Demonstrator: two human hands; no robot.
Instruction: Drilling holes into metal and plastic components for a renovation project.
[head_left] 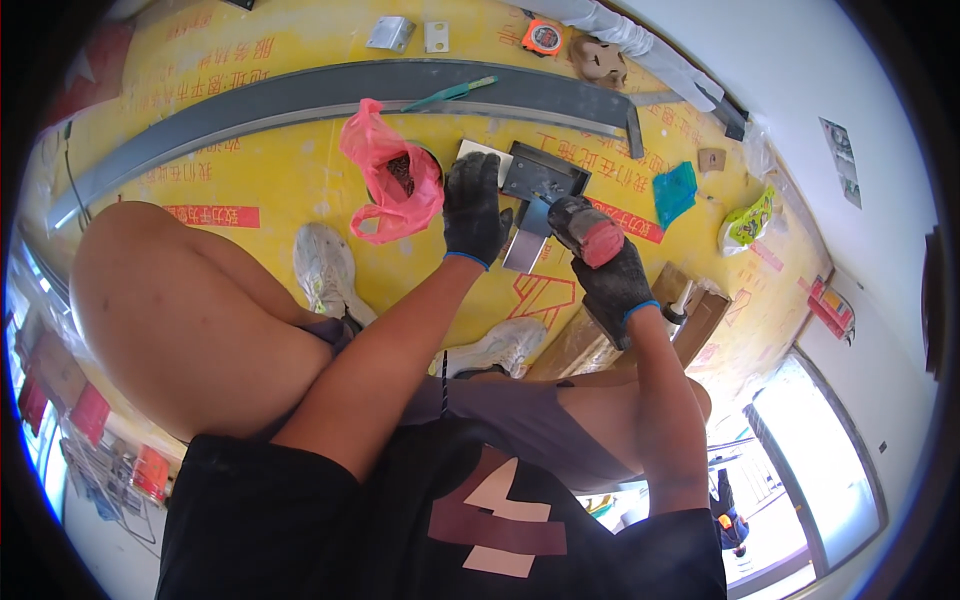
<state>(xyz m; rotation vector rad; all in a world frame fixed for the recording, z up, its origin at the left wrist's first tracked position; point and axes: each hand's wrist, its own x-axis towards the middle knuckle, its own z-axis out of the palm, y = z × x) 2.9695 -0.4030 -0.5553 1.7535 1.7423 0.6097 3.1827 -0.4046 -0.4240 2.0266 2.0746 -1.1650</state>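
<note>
My right hand (612,290), in a black glove with a blue cuff, grips a power drill (572,222) with a reddish end. Its bit points at a short dark grey metal channel (545,172) lying on the floor. My left hand (474,205), also gloved in black, presses down on a pale metal plate (484,150) beside the channel, fingers bent over it and thumb apart. A shiny metal strip (524,251) lies below the channel. To the left of my left hand sits a pink plastic bag (372,150) with many small dark screws (400,175) inside.
Beyond my hands a long grey metal profile (330,88) crosses the yellow floor sheet, with a green-handled tool (450,94) on it. Farther back are metal brackets (391,34) and an orange tape measure (543,38). A cardboard box (690,300) stands by my right arm.
</note>
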